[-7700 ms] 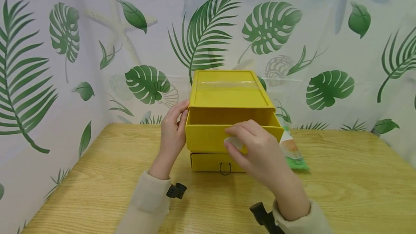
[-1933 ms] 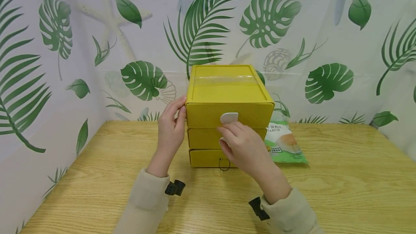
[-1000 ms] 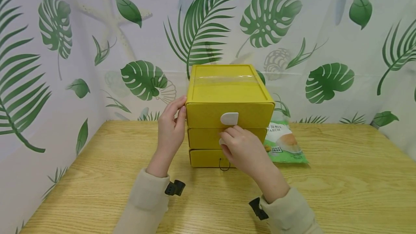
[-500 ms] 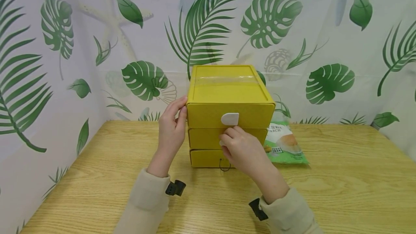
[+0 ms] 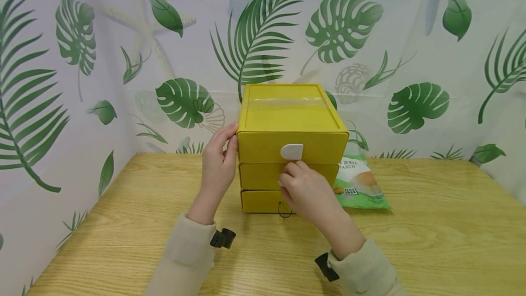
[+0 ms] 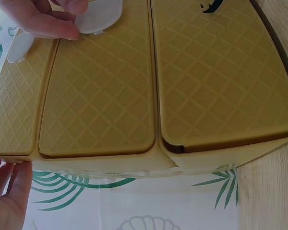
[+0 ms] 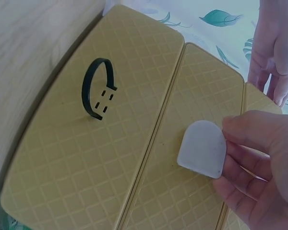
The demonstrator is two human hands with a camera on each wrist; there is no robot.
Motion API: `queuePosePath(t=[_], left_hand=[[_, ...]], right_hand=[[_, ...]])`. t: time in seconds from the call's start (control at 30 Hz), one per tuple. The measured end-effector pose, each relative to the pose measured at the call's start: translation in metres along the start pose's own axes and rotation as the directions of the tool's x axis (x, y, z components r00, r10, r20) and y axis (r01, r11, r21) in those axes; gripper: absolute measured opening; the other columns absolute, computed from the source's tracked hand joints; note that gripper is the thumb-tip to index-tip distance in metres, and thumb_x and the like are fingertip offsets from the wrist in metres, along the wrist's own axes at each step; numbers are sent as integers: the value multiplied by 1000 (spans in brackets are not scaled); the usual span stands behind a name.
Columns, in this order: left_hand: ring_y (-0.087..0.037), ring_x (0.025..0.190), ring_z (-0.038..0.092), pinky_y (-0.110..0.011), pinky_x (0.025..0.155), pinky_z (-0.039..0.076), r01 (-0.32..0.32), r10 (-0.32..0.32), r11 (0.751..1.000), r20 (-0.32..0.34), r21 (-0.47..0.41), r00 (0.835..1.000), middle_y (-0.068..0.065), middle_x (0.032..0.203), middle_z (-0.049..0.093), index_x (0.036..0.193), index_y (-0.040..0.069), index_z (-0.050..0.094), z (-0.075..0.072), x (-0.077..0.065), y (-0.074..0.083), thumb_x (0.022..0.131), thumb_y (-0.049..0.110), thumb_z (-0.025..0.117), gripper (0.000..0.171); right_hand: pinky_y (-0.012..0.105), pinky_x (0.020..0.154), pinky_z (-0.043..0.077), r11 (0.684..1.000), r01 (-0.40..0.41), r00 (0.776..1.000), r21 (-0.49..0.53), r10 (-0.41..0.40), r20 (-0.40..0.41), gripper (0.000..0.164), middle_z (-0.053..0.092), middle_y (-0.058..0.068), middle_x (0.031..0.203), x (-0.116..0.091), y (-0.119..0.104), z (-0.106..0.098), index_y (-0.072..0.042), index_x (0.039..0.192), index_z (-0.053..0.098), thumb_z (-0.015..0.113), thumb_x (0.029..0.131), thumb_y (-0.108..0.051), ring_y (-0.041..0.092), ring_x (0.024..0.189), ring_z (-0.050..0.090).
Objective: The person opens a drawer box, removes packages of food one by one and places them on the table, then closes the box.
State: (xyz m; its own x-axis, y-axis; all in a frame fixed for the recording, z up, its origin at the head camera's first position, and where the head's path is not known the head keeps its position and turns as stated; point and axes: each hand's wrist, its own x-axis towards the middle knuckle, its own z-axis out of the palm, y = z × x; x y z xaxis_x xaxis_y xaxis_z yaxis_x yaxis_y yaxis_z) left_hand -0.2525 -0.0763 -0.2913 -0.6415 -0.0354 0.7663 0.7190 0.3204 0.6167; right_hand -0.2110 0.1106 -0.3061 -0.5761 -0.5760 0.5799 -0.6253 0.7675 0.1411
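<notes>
A yellow drawer box (image 5: 292,108) with three stacked drawers stands on the table, all drawers pushed in. The fingers of my left hand (image 5: 219,163) rest against the box's left side near the top front edge. My right hand (image 5: 312,191) is at the middle drawer (image 5: 259,176), thumb and fingers pinching the edge of its white tab handle (image 7: 201,148). That tab is mostly covered by the hand in the head view. Above it, the top drawer (image 5: 260,146) carries another white tab (image 5: 292,151). On the bottom drawer (image 5: 260,201) hangs a thin black loop (image 7: 89,88).
A green and white starch bag (image 5: 361,184) lies to the right of the box, partly hidden behind it. The wooden table (image 5: 444,223) extends on both sides. Behind stands a leaf-patterned backdrop (image 5: 279,26).
The top drawer, pulled out in the oldest frame, is now pushed in. My right hand has moved down onto the middle drawer's tab. My left hand has stayed on the box's side.
</notes>
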Motion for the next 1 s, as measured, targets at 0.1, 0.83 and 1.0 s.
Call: queuePosePath(t=[0.1,0.83,1.0], left_hand=[[-22,101,53,-29,68,53,-4,4,1000,-2,1,1000,-15,111,56,111,-5,57,0,0,0,90,2,47,24],[-23,99,54,-31,66,53,-27,27,1000,-10,1,1000,-15,109,56,110,-5,58,0,0,0,90,1,47,24],[-23,100,54,-29,66,53,-27,27,1000,-11,5,1000,-15,110,56,110,-5,58,0,1,1,90,1,47,24]], right_hand=[[25,53,45,1000,-1,1000,1,1,2,9,51,5,76,0,-1,0,-7,70,61,69,70,-4,20,70,47],[24,54,46,1000,-3,1000,4,3,-3,7,54,4,76,-3,-6,-3,-7,71,63,69,70,-5,18,69,48],[23,53,46,1000,1,1000,1,-1,-12,6,54,3,75,-3,-7,-3,-8,70,63,69,70,-5,18,69,48]])
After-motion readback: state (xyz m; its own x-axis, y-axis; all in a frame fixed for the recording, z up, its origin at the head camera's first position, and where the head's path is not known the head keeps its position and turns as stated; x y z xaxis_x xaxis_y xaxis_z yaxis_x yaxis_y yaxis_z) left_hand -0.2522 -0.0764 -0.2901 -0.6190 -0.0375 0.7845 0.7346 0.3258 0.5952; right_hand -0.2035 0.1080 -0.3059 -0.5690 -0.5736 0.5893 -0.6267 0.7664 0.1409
